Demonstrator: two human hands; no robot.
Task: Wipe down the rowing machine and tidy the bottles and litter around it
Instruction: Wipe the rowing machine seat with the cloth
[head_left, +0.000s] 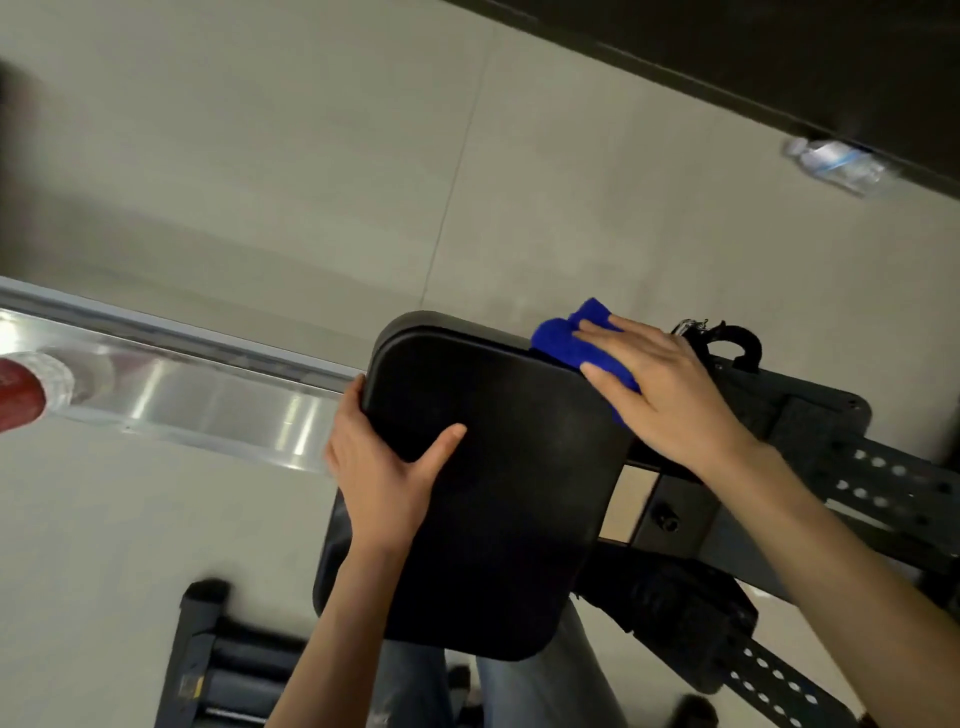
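Observation:
The rowing machine's black padded seat fills the middle of the head view, sitting on a shiny metal rail that runs off to the left. My left hand grips the seat's left edge, thumb on top. My right hand presses a blue cloth flat against the seat's far right corner. A clear plastic bottle lies on the floor at the upper right by a dark wall. A bottle with a red cap lies on the rail at the far left.
Black footplates with perforated straps stand to the right of the seat. A dark frame part rests on the pale tiled floor at the bottom left. My jeans-clad legs show below the seat.

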